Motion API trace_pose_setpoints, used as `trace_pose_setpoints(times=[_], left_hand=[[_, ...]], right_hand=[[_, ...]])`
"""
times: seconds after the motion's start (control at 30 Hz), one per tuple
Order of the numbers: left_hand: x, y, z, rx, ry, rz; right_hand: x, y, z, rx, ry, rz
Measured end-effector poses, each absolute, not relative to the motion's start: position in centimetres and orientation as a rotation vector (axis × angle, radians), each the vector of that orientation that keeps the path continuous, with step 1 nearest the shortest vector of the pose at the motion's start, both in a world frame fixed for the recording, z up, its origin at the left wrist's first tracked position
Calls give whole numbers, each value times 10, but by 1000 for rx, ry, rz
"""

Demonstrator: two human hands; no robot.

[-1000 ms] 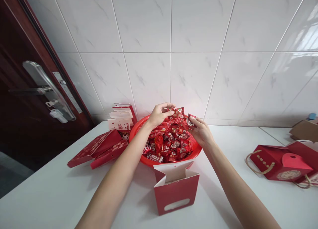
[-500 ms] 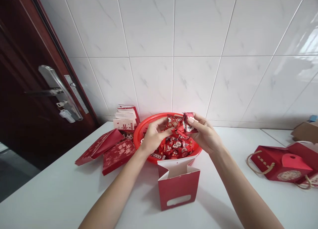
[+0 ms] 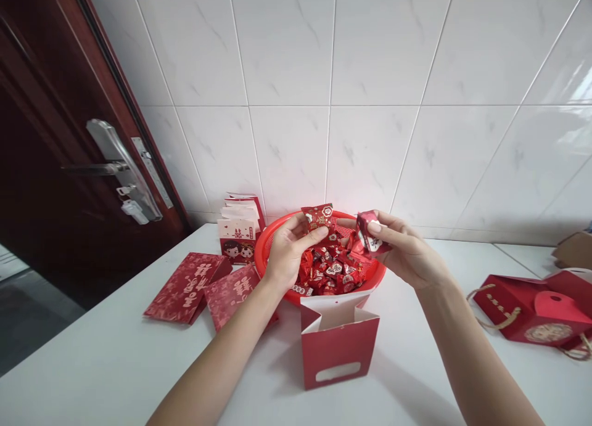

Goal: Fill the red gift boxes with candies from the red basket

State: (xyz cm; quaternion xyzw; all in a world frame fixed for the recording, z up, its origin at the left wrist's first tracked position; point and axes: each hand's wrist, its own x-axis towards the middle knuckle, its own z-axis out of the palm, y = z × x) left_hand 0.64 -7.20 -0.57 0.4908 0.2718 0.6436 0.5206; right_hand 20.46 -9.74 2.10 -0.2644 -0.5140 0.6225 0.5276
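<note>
My left hand [image 3: 290, 253] is closed on a flat red candy packet [image 3: 319, 219] with a flower print, raised over the left part of the basket. On the right, my right hand [image 3: 402, 247] pinches wrapped candies [image 3: 370, 232] in red and dark pink wrappers; how many is hard to make out. Beneath both hands sits a red plastic basket [image 3: 263, 247], heaped with small wrapped candies [image 3: 330, 272]. In front of it an upright red paper box [image 3: 340, 349] stands with its top open and a pale window low on its front.
Red printed boxes [image 3: 185, 287] lie left of the basket. Behind them stand folded cartons [image 3: 238, 229] with cartoon figures. Red gift boxes [image 3: 527, 309] with rope handles lie at the right. A tiled wall [image 3: 287, 161] backs the white table, and a dark door [image 3: 41, 148] is at the left.
My hands have drawn apart. The flat packet in my left hand has come up into clear view, and my right hand has shifted right with its candies. The camera view has shifted slightly.
</note>
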Motion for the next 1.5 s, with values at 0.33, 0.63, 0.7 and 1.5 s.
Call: trace_pose_setpoints(times=[0.33, 0.63, 0.7, 1.5], left_hand=[[10, -85, -1, 1145, 635, 1515], [3, -89, 6, 1287, 697, 1481], [3, -89, 4, 1290, 695, 1507], [-49, -165, 45, 2407, 1205, 394]], right_hand=[[188, -97, 11, -652, -1232, 1499], [192, -99, 16, -683, -1210, 1429], [192, -100, 17, -687, -1204, 1417], [250, -131, 51, -516, -1591, 1122]])
